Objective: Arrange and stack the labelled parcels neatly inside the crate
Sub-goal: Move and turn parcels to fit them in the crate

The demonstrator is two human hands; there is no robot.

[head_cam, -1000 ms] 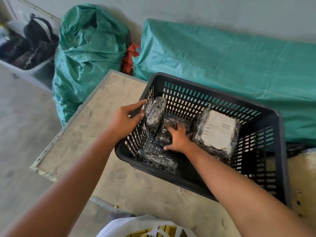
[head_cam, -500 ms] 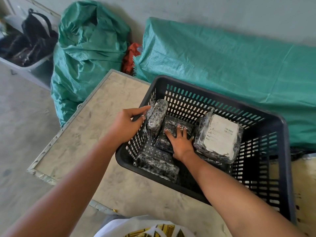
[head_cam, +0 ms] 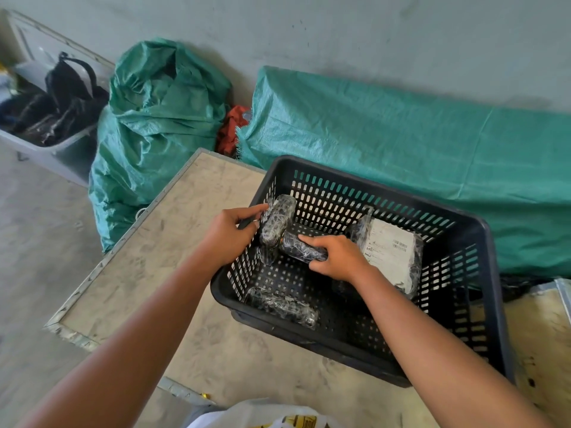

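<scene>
One black slotted crate (head_cam: 482,242) is set on the bench (head_cam: 173,257), toward its right side. Four wrapped parcels are counted inside it, all in dark, glossy film.

The first parcel (head_cam: 276,220) is stood on end against the crate's left wall, near the far left corner. The left hand (head_cam: 230,234) is placed at that wall, its fingers curled over the rim and its thumb stretched toward the upright parcel; whether the thumb touches the film cannot be told.

The second parcel (head_cam: 301,249) is a short, rounded bundle raised above the crate floor, its left end touching the upright one. It is gripped by the right hand (head_cam: 338,257), whose fingers are closed over the bundle's right end.

The third parcel (head_cam: 391,257), the largest, is leaned tilted on the right side of the crate interior, with one white printed label facing up. It lies just beside the right hand.

The fourth parcel (head_cam: 282,307) is laid flat on the crate floor along the near wall, apart from both hands.

Beyond the bench, two green woven sacks are seen against the wall: one bunched upright sack (head_cam: 154,125) on the left and one long flat sack (head_cam: 401,143) on the right, with a red item (head_cam: 230,131) between them. One grey tub (head_cam: 61,149) with dark bags in it is seen at the far left.
</scene>
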